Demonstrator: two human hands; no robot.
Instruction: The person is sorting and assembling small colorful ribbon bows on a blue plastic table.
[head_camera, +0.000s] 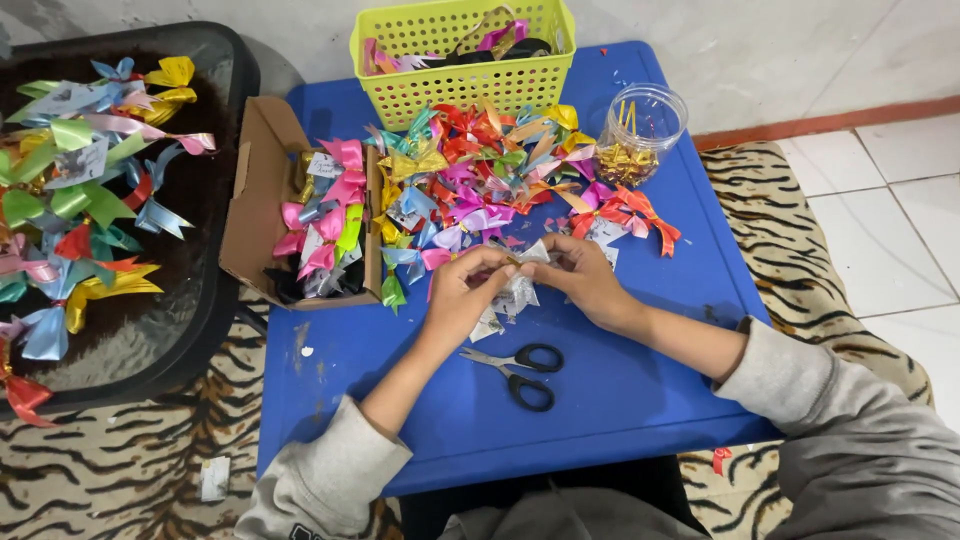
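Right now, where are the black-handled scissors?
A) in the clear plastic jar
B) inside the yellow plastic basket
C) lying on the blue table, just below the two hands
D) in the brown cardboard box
C: the black-handled scissors lie flat on the blue table, just nearer the person than the left hand and right hand, which hold a silver ribbon bow.

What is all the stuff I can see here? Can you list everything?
table: one, blue, centre
silver bow: one, held between both hands
scissors: one pair, black handles, on table below the hands
bow pile: many, mixed colours, mid-table
basket: one, yellow-green, table's far edge
jar: one, clear, gold bits inside, right of pile
box: one, brown cardboard, pink bows inside, table's left
tray: one, black, more bows, far left
rug: one, tiger-striped, under table
left hand: pinching silver bow
right hand: pinching silver bow
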